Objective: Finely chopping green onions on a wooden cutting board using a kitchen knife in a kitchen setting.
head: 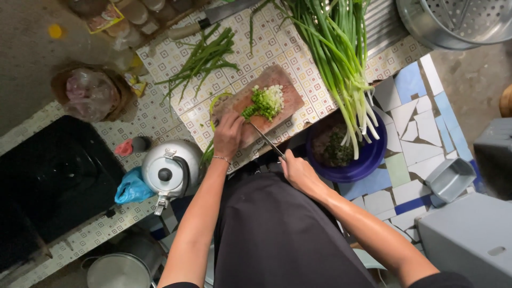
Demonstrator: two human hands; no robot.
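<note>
A wooden cutting board point(282, 98) lies on the tiled counter with a heap of chopped green onion point(265, 101) on it. My left hand point(228, 133) presses down on green onion stalks at the board's near left side, fingers curled. My right hand point(298, 170) grips the handle of a knife point(266, 138), whose blade reaches up to the chopped pile beside my left fingers. A big bunch of whole green onions point(336, 58) lies to the right of the board, white ends hanging over a blue bowl point(368, 157).
Trimmed green tops point(205, 58) and a second knife point(213, 16) lie at the back. A metal kettle point(168, 170) and blue bag point(132, 188) sit left. A steamer pot point(458, 18) stands top right, grey containers point(450, 178) at right, a black stove point(53, 176) far left.
</note>
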